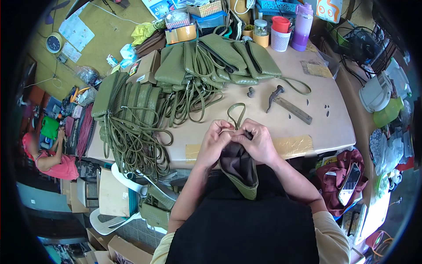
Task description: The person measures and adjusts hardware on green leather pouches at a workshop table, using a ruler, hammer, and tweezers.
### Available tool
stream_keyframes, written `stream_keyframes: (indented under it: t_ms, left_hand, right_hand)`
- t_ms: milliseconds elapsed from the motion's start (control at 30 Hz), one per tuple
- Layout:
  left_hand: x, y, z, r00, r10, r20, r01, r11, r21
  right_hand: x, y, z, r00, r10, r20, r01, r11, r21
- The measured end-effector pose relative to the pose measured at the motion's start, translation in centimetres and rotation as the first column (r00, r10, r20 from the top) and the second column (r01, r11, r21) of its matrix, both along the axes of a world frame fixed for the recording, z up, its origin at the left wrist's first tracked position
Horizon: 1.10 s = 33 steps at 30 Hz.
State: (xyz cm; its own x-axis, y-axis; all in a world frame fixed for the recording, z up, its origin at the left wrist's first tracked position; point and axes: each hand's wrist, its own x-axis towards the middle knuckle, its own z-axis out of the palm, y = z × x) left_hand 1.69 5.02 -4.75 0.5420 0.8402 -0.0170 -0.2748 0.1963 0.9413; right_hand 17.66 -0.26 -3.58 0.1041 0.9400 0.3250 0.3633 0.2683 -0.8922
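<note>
An olive green pouch (pixel 239 169) with a dark lining hangs open between my hands, close to my body at the table's front edge. My left hand (pixel 216 143) pinches its upper edge, and my right hand (pixel 256 140) grips the same edge just beside it. A thin wrist strap (pixel 237 115) loops up beyond my fingertips. The exact spot under my fingers is hidden. Past my hands lies a hammer (pixel 288 104) with a wooden handle, and near it a small dark metal piece (pixel 251 92).
Olive pouches (pixel 220 59) are piled at the back of the table (pixel 327 127). More pouches with long straps (pixel 132 132) hang over the left side. A purple bottle (pixel 302 27) and red-lidded cup (pixel 280 34) stand behind. Another person (pixel 52 158) is at far left.
</note>
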Motion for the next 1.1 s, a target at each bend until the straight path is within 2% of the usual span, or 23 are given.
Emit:
stream_keyframes:
  t_ms: [33, 67, 100, 167, 200, 267, 333, 367, 400, 467, 500, 533, 567, 633, 700, 767, 867, 1100]
  left_hand:
    - [-0.5, -0.1, 0.1, 0.998, -0.065, 0.023, 0.060, 0.981, 0.184]
    - [-0.9, 0.0, -0.4, 0.998, -0.037, -0.043, 0.046, 0.972, 0.232]
    - [-1.1, 0.1, -0.7, 0.998, -0.038, -0.044, 0.047, 0.972, 0.231]
    - [-1.2, 0.0, -0.7, 0.967, 0.041, -0.252, 0.066, 0.913, 0.402]
    - [-1.0, -0.2, -0.3, 0.967, 0.041, -0.252, 0.066, 0.913, 0.402]
    - [-0.6, -0.7, 0.8, 0.909, 0.176, -0.379, 0.064, 0.838, 0.542]
    - [-0.7, -0.5, 0.5, 0.895, 0.221, -0.387, 0.062, 0.798, 0.600]
    - [-0.7, -0.3, 0.2, 0.880, 0.268, -0.392, 0.062, 0.754, 0.654]
    - [-0.8, -0.1, -0.4, 0.881, 0.267, -0.391, 0.063, 0.752, 0.656]
    - [-0.9, 0.2, -1.7, 0.936, 0.198, -0.290, -0.054, 0.897, 0.439]
    - [-0.9, 0.1, -2.0, 0.936, 0.200, -0.290, -0.056, 0.897, 0.439]
    - [-0.8, 0.1, -2.1, 0.958, 0.164, -0.235, -0.072, 0.932, 0.356]
    - [-0.7, 0.1, -2.2, 0.976, 0.131, -0.176, -0.080, 0.959, 0.271]
    - [-0.7, 0.0, -2.2, 0.981, 0.111, -0.161, -0.064, 0.960, 0.271]
    - [-0.5, 0.0, -2.2, 0.986, 0.090, -0.144, -0.048, 0.960, 0.275]
    - [-0.4, 0.1, -2.0, 0.983, 0.087, -0.165, -0.023, 0.934, 0.356]
    - [-0.5, 0.3, -1.6, 0.979, 0.071, -0.191, 0.013, 0.913, 0.407]
    - [-0.7, 0.5, -1.4, 0.971, 0.082, -0.226, 0.032, 0.888, 0.459]
  right_hand:
    - [0.2, 0.1, -0.5, 0.986, 0.000, -0.165, -0.014, 0.997, -0.082]
    - [0.3, 0.3, -0.6, 0.924, 0.005, -0.383, -0.081, 0.980, -0.184]
    - [0.5, 0.4, -0.6, 0.923, 0.004, -0.384, -0.081, 0.979, -0.185]
    - [0.8, 0.7, -0.2, 0.950, 0.032, -0.311, -0.088, 0.982, -0.170]
    - [0.8, 0.7, 0.1, 0.969, 0.035, -0.244, -0.077, 0.983, -0.164]
    - [0.4, 1.0, 0.5, 0.971, 0.053, -0.232, -0.086, 0.987, -0.136]
    - [0.4, 0.8, 1.1, 0.974, 0.070, -0.216, -0.095, 0.990, -0.106]
    - [0.5, 0.5, 1.9, 0.999, -0.008, -0.038, 0.006, 0.998, -0.061]
    - [0.4, 0.2, 2.4, 0.986, -0.097, 0.135, 0.097, 0.995, 0.002]
    - [0.9, -0.3, 2.6, 0.975, -0.142, 0.168, 0.137, 0.990, 0.045]
    - [1.2, -0.8, 2.6, 0.961, -0.189, 0.200, 0.174, 0.981, 0.089]
    - [1.5, -1.5, 3.0, 0.975, -0.103, 0.196, 0.104, 0.995, 0.009]
    - [1.7, -1.8, 3.1, 0.975, -0.103, 0.198, 0.103, 0.995, 0.009]
    - [1.7, -2.4, 3.0, 0.939, 0.018, 0.343, 0.048, 0.982, -0.182]
    - [1.9, -2.2, 2.7, 0.935, 0.005, 0.355, 0.064, 0.981, -0.185]
    - [2.0, -1.8, 2.1, 0.967, 0.033, 0.252, 0.006, 0.989, -0.150]
    - [1.9, -1.4, 1.7, 0.971, 0.043, 0.236, -0.008, 0.989, -0.147]
    - [1.7, -1.3, 1.4, 0.988, 0.017, 0.151, 0.007, 0.987, -0.159]
